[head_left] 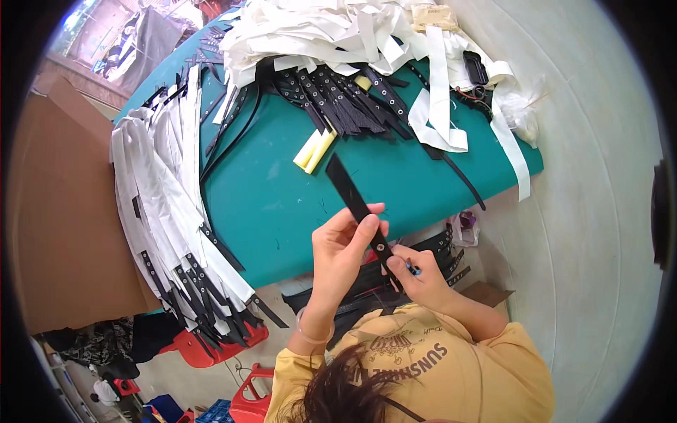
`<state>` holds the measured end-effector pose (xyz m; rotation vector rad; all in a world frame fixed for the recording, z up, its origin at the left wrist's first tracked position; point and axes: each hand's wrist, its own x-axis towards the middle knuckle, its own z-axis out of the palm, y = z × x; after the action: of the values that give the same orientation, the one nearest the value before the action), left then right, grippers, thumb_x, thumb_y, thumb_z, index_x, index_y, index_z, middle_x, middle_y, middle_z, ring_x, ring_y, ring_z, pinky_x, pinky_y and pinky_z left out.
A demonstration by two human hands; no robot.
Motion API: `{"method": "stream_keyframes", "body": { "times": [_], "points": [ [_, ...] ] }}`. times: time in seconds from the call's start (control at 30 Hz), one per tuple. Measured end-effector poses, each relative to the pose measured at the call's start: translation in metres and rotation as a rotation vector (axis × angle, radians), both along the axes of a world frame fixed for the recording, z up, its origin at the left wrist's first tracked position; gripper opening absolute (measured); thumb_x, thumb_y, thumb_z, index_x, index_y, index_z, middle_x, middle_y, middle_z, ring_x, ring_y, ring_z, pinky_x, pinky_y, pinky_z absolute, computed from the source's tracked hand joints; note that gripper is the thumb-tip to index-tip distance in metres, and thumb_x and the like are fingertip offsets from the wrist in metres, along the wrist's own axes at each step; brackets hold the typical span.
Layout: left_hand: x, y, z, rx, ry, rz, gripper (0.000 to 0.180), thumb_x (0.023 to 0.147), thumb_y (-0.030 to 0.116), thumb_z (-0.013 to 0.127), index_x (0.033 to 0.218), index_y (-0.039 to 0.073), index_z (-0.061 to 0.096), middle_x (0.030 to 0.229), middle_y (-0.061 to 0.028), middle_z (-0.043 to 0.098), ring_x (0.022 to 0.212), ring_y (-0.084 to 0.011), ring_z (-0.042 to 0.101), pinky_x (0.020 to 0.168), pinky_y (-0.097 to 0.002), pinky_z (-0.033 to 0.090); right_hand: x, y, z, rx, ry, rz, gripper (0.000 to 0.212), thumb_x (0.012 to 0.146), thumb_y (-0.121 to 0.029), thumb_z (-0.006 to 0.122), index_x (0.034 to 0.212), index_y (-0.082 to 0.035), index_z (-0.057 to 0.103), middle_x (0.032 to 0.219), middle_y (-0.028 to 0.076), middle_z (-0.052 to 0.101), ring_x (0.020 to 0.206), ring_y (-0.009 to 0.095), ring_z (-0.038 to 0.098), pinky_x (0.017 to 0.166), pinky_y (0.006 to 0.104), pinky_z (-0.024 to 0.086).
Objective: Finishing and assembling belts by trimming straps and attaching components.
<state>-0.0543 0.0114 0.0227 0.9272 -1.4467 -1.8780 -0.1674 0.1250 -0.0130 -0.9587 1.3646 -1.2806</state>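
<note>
A black strap (344,185) with a metal eyelet runs slantwise between my hands, over the near edge of the green table. My left hand (338,248) pinches it at mid-length between thumb and fingers, and its far, angled end sticks out past them. Closed around the strap's lower part is my right hand (425,283). A small blue-and-dark tool (412,268) pokes out of that hand; its kind is hidden by the fingers. On the table ahead lie two yellow pieces (314,150) and a heap of black eyelet straps (345,106).
White strips (310,32) are piled at the back of the green table (282,218). More white straps with black eyelet ends (159,190) hang over the left edge beside a cardboard sheet (77,211). Red stools (229,345) stand below. A black case (475,68) lies at the right.
</note>
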Motion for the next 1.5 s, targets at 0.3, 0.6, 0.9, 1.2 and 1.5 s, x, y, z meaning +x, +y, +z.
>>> {"method": "stream_keyframes", "body": {
  "times": [0.3, 0.6, 0.9, 1.2, 1.5],
  "points": [
    [0.005, 0.010, 0.018, 0.127, 0.030, 0.014, 0.035, 0.098, 0.019, 0.039, 0.123, -0.003, 0.049, 0.051, 0.0024, 0.042, 0.035, -0.0047, 0.034, 0.037, -0.0198, 0.028, -0.051, -0.034, 0.029, -0.239, 0.204, -0.096, 0.036, 0.096, -0.033, 0.047, 0.115, -0.003, 0.048, 0.093, 0.004, 0.056, 0.076, 0.008, 0.046, 0.066, 0.0210, 0.036],
    [0.010, 0.005, 0.018, 0.354, 0.204, -0.095, 0.039, 0.096, 0.012, 0.036, 0.134, 0.000, 0.038, 0.048, 0.0014, 0.041, 0.033, -0.0060, 0.034, 0.037, -0.0186, 0.030, -0.054, -0.044, 0.038, -0.377, 0.878, -0.146, 0.032, 0.074, -0.012, 0.072, 0.104, -0.009, 0.065, 0.089, 0.003, 0.066, 0.067, 0.015, 0.055, 0.060, 0.0274, 0.035],
    [0.020, 0.003, 0.014, 0.496, 0.205, -0.124, 0.036, 0.095, 0.011, 0.036, 0.129, 0.000, 0.044, 0.045, 0.0023, 0.040, 0.030, -0.0051, 0.031, 0.036, -0.0194, 0.026, -0.062, -0.043, 0.044, -0.390, 0.849, -0.101, 0.032, 0.070, -0.009, 0.074, 0.101, -0.011, 0.067, 0.072, 0.002, 0.059, 0.061, 0.015, 0.052, 0.056, 0.0291, 0.031],
    [0.016, 0.003, 0.020, 0.453, 0.109, -0.121, 0.036, 0.095, 0.011, 0.037, 0.128, -0.001, 0.045, 0.045, 0.0022, 0.040, 0.030, -0.0055, 0.031, 0.037, -0.0196, 0.025, -0.056, -0.041, 0.037, -0.390, 0.886, -0.092, 0.034, 0.071, -0.008, 0.074, 0.104, -0.011, 0.066, 0.073, 0.000, 0.059, 0.061, 0.015, 0.049, 0.056, 0.0295, 0.029],
    [0.020, 0.005, 0.011, 0.484, 0.150, -0.125, 0.036, 0.096, 0.011, 0.036, 0.128, -0.001, 0.045, 0.044, 0.0025, 0.039, 0.030, -0.0053, 0.030, 0.037, -0.0199, 0.025, -0.051, -0.038, 0.030, -0.371, 0.820, -0.131, 0.029, 0.072, -0.008, 0.074, 0.100, -0.010, 0.067, 0.075, 0.001, 0.062, 0.060, 0.015, 0.050, 0.056, 0.0294, 0.029]
  ]
}}
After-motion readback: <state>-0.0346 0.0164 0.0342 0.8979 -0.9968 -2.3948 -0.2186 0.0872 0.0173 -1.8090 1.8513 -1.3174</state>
